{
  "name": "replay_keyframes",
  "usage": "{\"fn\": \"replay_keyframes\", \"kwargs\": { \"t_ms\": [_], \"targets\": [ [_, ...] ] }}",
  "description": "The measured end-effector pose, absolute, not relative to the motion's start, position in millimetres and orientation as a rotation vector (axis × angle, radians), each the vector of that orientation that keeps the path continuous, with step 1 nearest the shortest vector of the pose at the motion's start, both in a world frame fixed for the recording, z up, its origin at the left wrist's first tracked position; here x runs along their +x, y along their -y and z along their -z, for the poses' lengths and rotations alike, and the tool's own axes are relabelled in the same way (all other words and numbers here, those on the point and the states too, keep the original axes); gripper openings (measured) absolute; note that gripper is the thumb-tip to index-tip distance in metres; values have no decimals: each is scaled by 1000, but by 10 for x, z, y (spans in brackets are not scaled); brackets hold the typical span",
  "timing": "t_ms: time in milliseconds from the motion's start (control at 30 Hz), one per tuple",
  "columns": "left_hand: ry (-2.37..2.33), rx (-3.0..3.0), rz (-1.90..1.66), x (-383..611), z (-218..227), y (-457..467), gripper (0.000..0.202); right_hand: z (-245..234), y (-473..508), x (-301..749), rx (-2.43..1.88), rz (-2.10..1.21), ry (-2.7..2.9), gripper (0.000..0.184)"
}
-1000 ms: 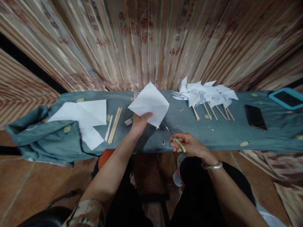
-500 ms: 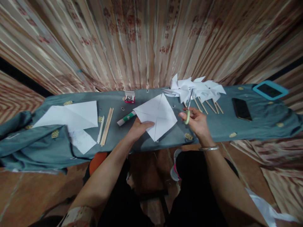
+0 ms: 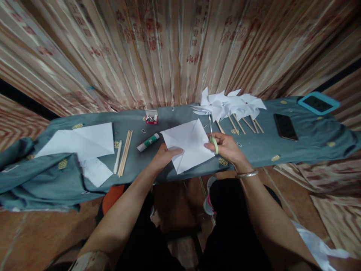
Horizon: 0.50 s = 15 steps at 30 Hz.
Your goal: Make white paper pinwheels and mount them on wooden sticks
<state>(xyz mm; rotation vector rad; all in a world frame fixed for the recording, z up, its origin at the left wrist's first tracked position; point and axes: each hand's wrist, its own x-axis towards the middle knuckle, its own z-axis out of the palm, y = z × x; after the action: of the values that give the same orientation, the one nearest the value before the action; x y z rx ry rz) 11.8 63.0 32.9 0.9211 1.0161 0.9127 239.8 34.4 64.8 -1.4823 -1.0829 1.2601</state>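
My left hand [image 3: 165,156] pinches the near left edge of a creased square of white paper [image 3: 188,143] held just above the cloth-covered table [image 3: 254,150]. My right hand [image 3: 225,146] is closed on green-handled scissors [image 3: 213,137], their blades pointing up and away beside the paper's right corner. A glue stick [image 3: 148,142] lies left of the paper. Behind it stands a small open box of pins [image 3: 151,117].
Several finished white paper pinwheels on sticks [image 3: 228,105] lie at the back right. Beyond them are a black phone [image 3: 284,126] and a blue-cased tablet [image 3: 318,102]. White sheets [image 3: 84,141], a pen and wooden sticks [image 3: 125,152] lie at the left. A patterned curtain hangs behind.
My right hand lifted the scissors from the near table edge and brought them to the paper's right corner. The paper came down from an upright hold to lie nearly flat.
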Motion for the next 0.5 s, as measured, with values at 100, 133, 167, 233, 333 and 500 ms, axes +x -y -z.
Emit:
{"fn": "replay_keyframes", "kwargs": {
  "t_ms": [100, 133, 167, 233, 333, 500],
  "targets": [
    [-958, 837, -933, 135, -369, -648, 39, -655, -349, 2375, -1448, -1239, 1027, 48],
    [-927, 804, -937, 143, -382, -655, 39, -651, -354, 2370, -1441, -1217, 1009, 47],
    [-889, 769, -940, 150, -394, -661, 38, -644, -361, 2366, -1438, -1185, 994, 45],
    [-809, 698, -947, 155, -418, -671, 36, -626, -377, 2357, -1436, -1103, 963, 43],
    [-726, 603, -960, 146, -448, -671, 30, -592, -403, 2318, -1426, -988, 866, 41],
    [-647, 575, -978, 174, -440, -615, 37, -518, -420, 2161, -1386, -952, 683, 43]
  ]
}}
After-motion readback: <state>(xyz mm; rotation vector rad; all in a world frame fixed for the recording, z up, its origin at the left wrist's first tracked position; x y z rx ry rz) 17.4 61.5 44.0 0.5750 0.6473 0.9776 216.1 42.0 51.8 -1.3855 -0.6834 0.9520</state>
